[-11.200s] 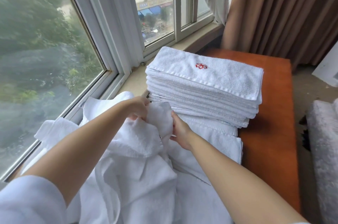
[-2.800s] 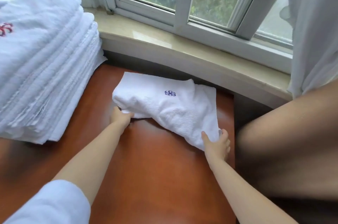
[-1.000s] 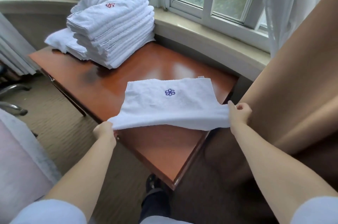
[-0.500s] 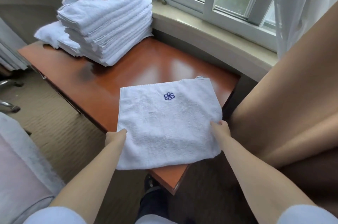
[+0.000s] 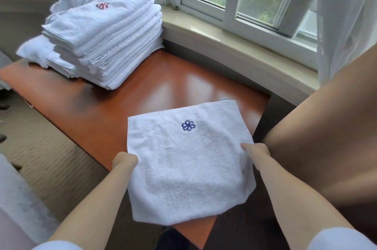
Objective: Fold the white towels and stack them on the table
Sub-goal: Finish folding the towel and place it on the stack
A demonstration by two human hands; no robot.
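While the white towel (image 5: pixel 189 164) with its blue flower mark lies spread on the near corner of the table (image 5: pixel 142 98), its front edge overhanging, the left hand (image 5: pixel 124 160) and right hand (image 5: pixel 256 150) each grip a side edge. A stack of folded towels (image 5: pixel 102 41) sits at the table's far left end, by the window sill (image 5: pixel 234 41).

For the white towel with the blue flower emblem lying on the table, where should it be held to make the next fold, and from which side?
Probably at its two near corners, coming from the near table edge. The white terry towel with the blue flower emblem lies flat on the orange-brown wooden table, its near part overhanging the corner. The left hand and right hand already hold its side edges.
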